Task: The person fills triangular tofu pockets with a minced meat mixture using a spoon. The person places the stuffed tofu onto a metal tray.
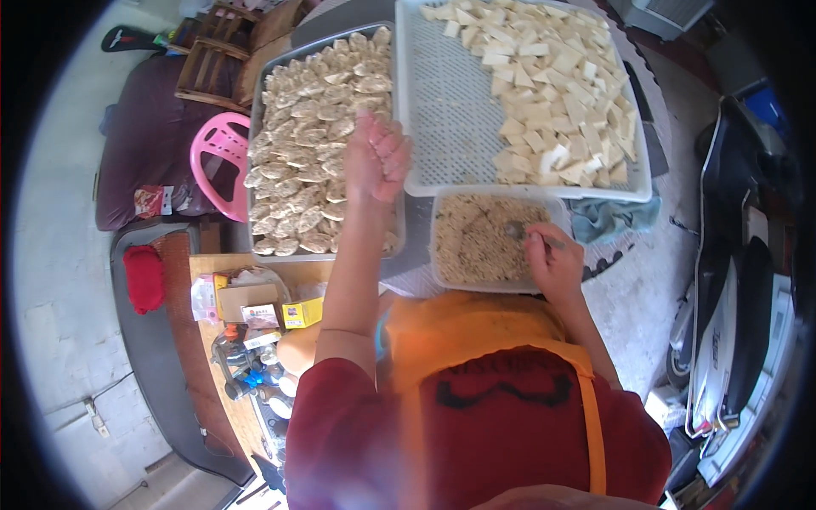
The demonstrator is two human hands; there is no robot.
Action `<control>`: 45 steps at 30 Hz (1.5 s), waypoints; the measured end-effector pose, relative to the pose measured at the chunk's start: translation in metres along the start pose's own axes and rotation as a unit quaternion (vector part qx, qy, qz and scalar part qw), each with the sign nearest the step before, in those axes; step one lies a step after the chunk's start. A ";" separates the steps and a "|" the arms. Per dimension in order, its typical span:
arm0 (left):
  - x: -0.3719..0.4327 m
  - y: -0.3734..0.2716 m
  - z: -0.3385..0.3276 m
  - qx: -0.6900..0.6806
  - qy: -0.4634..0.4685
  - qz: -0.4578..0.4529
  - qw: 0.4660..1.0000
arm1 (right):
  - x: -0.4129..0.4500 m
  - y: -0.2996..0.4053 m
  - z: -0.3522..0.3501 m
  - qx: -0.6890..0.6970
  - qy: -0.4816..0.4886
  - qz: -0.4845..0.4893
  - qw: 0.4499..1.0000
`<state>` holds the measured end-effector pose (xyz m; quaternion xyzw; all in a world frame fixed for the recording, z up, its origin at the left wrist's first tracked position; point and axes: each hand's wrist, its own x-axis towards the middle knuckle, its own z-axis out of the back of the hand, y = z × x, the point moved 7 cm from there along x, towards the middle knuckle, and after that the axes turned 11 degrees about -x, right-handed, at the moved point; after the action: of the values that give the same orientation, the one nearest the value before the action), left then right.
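Note:
My left hand point(380, 156) is over the right side of a grey tray point(400, 239) filled with rows of stuffed, crumb-coated pieces point(306, 159). Its fingers are curled in; whether a piece is inside them cannot be told. My right hand point(553, 258) holds a metal spoon point(515, 229), its bowl at the minced filling point(484, 245) in a translucent plastic tub point(436, 255). Beyond the tub lies a white perforated tray point(446, 121); cut pale pieces, possibly tofu point(567, 95), are heaped over its right part, while its left part shows bare mesh.
A pink plastic chair point(204, 162) stands left of the grey tray. Nearer, a wooden table point(204, 264) carries small boxes point(303, 312) and bottles. A blue-green cloth point(615, 220) lies beside the tub. A scooter point(727, 306) stands at the right; wooden crates point(213, 70) are at the back left.

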<state>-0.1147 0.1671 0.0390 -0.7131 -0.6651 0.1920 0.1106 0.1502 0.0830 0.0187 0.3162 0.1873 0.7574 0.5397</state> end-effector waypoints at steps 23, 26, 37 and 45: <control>-0.045 0.126 -0.015 -0.200 0.122 0.174 0.957 | -0.004 0.000 0.003 0.070 -0.022 -0.024 0.997; -0.045 0.127 -0.017 -0.132 0.069 0.147 0.978 | -0.004 0.001 0.003 0.062 -0.025 0.000 0.998; -0.048 0.114 -0.018 -0.038 -0.053 0.010 0.998 | -0.003 0.000 0.002 0.077 -0.020 -0.018 0.997; -0.051 0.132 -0.023 -0.229 0.280 0.189 0.913 | -0.004 0.000 0.001 0.088 -0.022 -0.031 0.995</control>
<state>0.0121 0.1072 0.0117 -0.8559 -0.4852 -0.1557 0.0877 0.1517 0.0797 0.0183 0.3729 0.2511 0.7141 0.5366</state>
